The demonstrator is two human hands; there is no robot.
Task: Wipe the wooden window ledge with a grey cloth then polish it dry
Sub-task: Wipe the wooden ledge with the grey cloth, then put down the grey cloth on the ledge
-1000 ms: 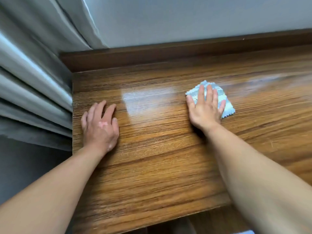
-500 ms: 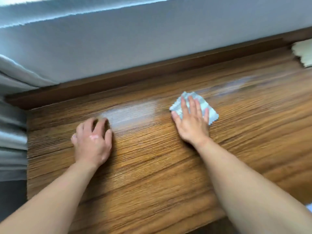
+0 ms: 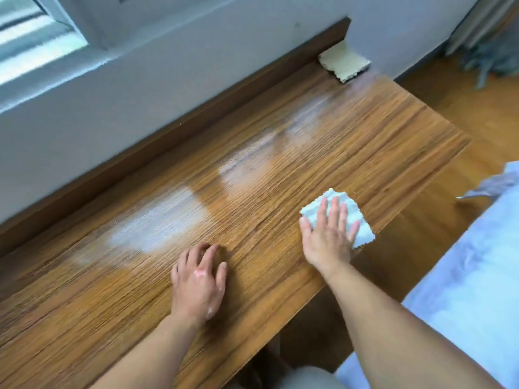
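Note:
The wooden window ledge [image 3: 351,153] runs from lower left to upper right, with pale sheen patches along its back half. A small folded light grey cloth [image 3: 362,231] lies near the ledge's front right edge. My right hand [image 3: 328,234] presses flat on the cloth, fingers spread, covering most of it. My left hand [image 3: 198,284] rests palm down on bare wood left of it, fingers slightly curled, holding nothing.
A cream cloth [image 3: 344,63] lies at the ledge's far right corner against the wall. The window frame [image 3: 64,29] is at upper left. A pale blue bed sheet [image 3: 471,290] is at lower right, wooden floor [image 3: 463,88] beyond the ledge's right end.
My right hand has slid the cloth to the right and toward the front edge. My view has swung right, so the ledge's right end and the cream cloth now show; the curtain has left view.

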